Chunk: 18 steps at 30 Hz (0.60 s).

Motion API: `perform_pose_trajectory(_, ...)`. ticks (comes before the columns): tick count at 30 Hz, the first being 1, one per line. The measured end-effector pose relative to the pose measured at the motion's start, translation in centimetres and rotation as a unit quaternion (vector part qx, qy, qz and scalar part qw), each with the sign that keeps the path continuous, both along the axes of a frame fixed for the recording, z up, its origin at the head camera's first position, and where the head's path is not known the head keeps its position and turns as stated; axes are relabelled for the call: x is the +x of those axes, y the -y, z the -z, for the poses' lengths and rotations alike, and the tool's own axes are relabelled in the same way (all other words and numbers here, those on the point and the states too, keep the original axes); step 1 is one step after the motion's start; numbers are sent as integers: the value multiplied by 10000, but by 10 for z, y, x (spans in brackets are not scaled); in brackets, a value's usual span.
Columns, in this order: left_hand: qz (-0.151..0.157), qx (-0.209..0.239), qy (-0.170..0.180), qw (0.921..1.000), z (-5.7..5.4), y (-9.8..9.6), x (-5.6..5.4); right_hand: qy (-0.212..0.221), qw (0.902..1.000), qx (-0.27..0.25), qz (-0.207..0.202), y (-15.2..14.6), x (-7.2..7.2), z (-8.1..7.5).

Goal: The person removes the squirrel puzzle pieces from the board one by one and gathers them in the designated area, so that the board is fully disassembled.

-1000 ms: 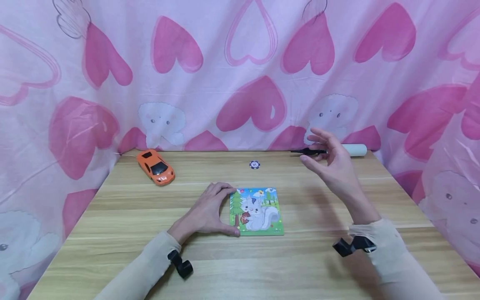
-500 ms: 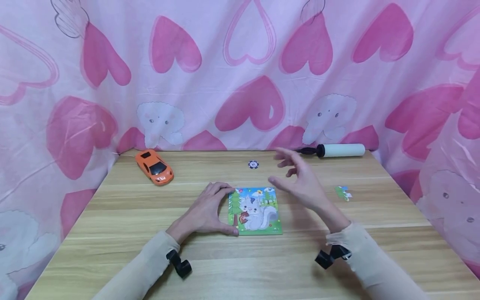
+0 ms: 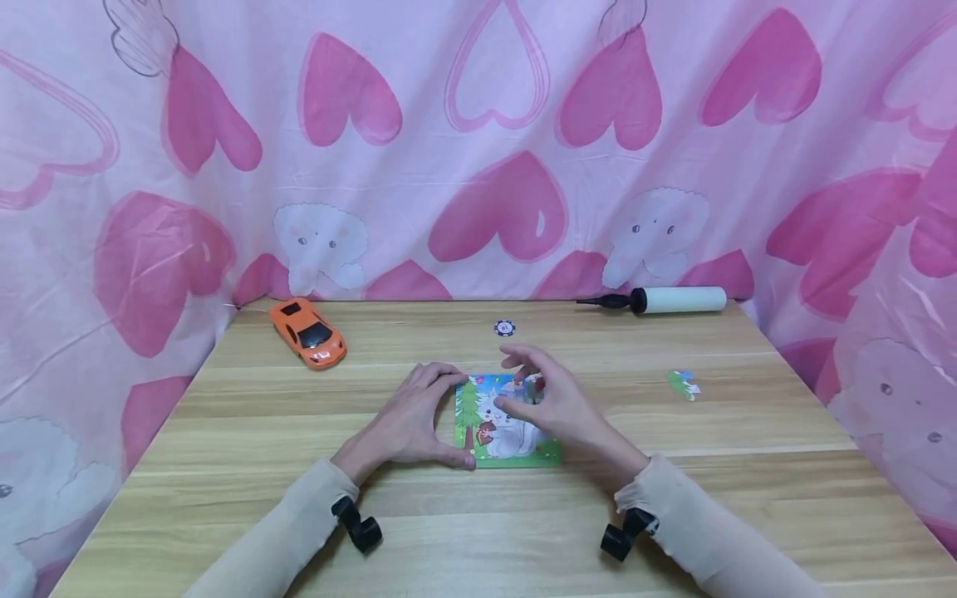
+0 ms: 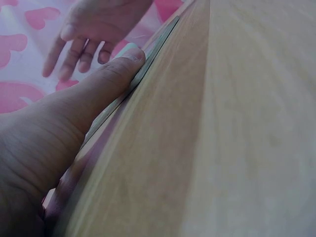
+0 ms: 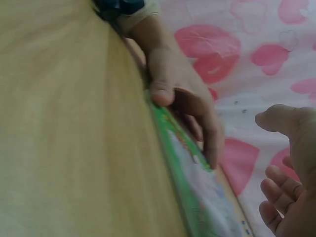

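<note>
A flat square jigsaw puzzle (image 3: 512,440) with a white squirrel picture lies on the table. My left hand (image 3: 409,421) holds its left side, thumb at the near corner and fingers at the far one. In the right wrist view, that thumb sits on the puzzle's green edge (image 5: 170,148). Above the puzzle's right part hovers my right hand (image 3: 557,407), fingers apart and loosely bent, nothing seen between them; it covers the upper right of the picture. A small loose scrap, green, blue and white like puzzle pieces (image 3: 684,385), lies farther right.
An orange toy car (image 3: 309,332) stands at the back left. Behind the puzzle lies a poker chip (image 3: 504,328). A white hand pump (image 3: 676,300) with a black nozzle rests along the back edge. A pink heart-patterned curtain (image 3: 478,208) hangs behind the table.
My right hand has moved left and down from near the pump to above the puzzle, uncovering the pump and the loose pieces. My left hand and the puzzle stay in place.
</note>
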<state>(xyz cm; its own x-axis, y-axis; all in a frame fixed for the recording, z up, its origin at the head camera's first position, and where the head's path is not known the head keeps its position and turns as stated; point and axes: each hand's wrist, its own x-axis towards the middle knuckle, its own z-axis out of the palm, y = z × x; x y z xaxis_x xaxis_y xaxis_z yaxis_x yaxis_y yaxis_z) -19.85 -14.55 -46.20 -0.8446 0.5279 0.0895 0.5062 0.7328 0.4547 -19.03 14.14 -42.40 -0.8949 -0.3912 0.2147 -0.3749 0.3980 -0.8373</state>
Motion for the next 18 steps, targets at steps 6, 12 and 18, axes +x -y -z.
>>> perform_pose_trajectory(6, 13, 14, -1, 10000, -1, 0, 1, 83, 9997, 201, -130, 9, 3, 16)
perform_pose_trajectory(12, 15, 18, 15, 10000, 0, -1, 1, 291, 9991, 290, -119, 12, 5, 27)
perform_pose_trajectory(18, 32, 65, -61, 10000, 0, 0, 1, 243, 9981, 522, -203, 13, 4, 31)
